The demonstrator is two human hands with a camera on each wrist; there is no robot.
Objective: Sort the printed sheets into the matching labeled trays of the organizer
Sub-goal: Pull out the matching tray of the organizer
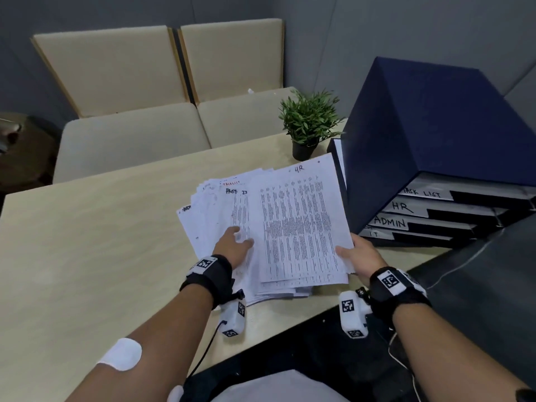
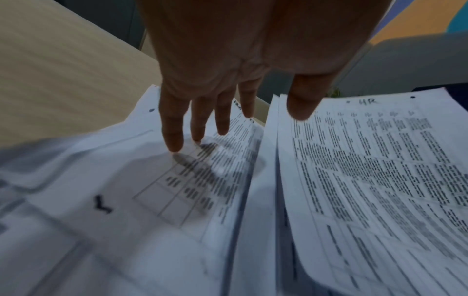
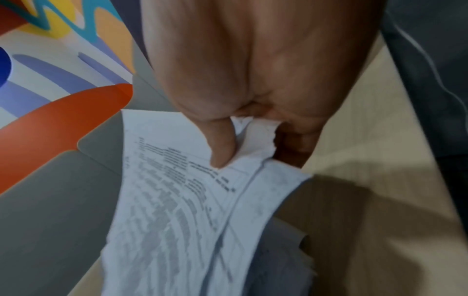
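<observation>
A fanned stack of printed sheets [image 1: 220,224] lies on the pale wooden table [image 1: 87,233]. On top, a small bundle marked "HR" [image 1: 298,221] is lifted at its near right corner. My right hand [image 1: 358,258] pinches that corner, thumb on top [image 3: 220,148], fingers beneath. My left hand [image 1: 235,245] rests with straight fingers [image 2: 172,132] on the lower sheets [image 2: 152,200], just left of the HR bundle [image 2: 367,170]. To the right stands the dark blue organizer [image 1: 435,134], its trays labelled TASK LIST [image 1: 422,193], HR [image 1: 401,206], ADMIN [image 1: 390,221] and IT [image 1: 374,234].
A small potted plant [image 1: 307,123] stands at the table's far edge beside the organizer. Two beige cushioned chairs [image 1: 139,111] sit behind the table. A dark surface [image 1: 478,285] with a thin cable runs along the near right.
</observation>
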